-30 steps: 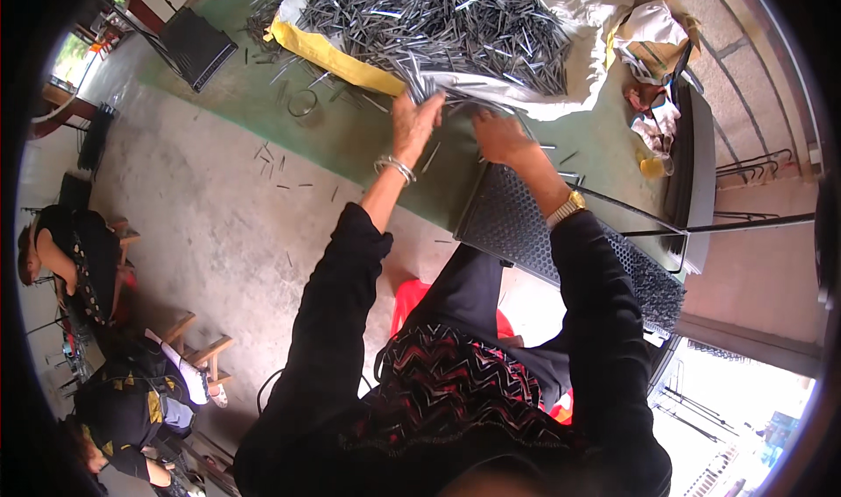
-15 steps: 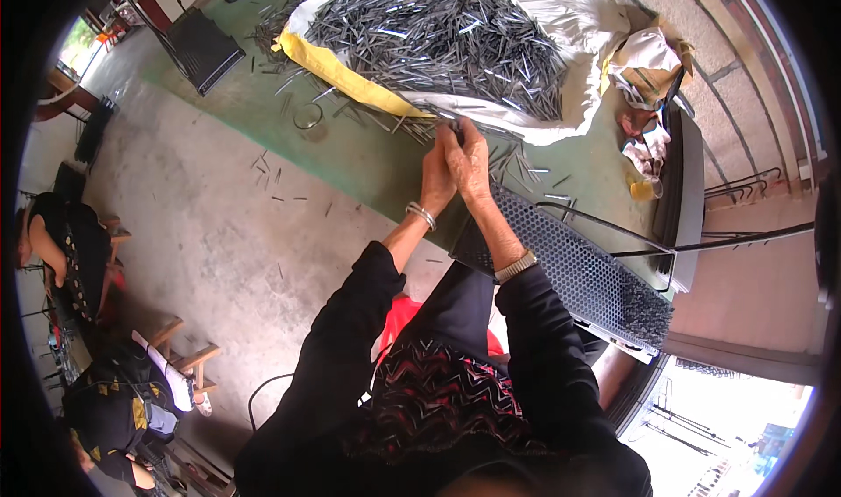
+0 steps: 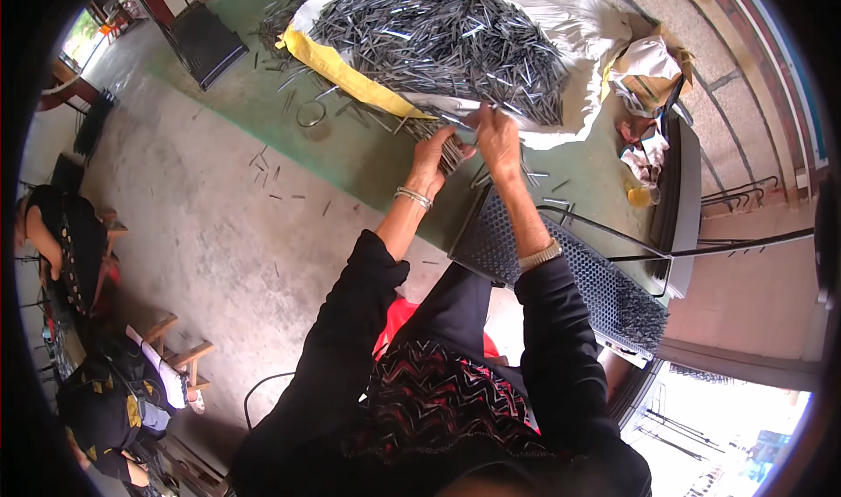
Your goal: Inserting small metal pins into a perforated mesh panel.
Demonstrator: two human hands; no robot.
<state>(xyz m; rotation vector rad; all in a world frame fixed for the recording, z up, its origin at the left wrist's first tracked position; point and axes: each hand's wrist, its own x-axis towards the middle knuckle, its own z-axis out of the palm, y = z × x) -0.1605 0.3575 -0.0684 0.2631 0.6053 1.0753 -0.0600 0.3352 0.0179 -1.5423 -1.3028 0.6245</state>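
My left hand [image 3: 432, 158] and my right hand [image 3: 498, 138] are together, both closed around a bundle of thin grey metal rods [image 3: 453, 149]. They hover at the near edge of a big heap of the same rods [image 3: 438, 32], which lies on a white and yellow sack [image 3: 350, 74] on the green floor. Below my right forearm, a dark perforated metal panel [image 3: 561, 273] rests across my lap, with rods packed into its far end.
Loose rods and a metal ring [image 3: 310, 113] lie scattered on the green floor. A black mesh rack [image 3: 206, 43] stands at the upper left. Other people [image 3: 66, 243] sit on the grey concrete at the left. Crumpled paper and a cup [image 3: 641, 195] lie at the right.
My hands rose from the panel's edge toward the heap. They came together a half second ago and now hold a bundle of rods at the heap's edge.
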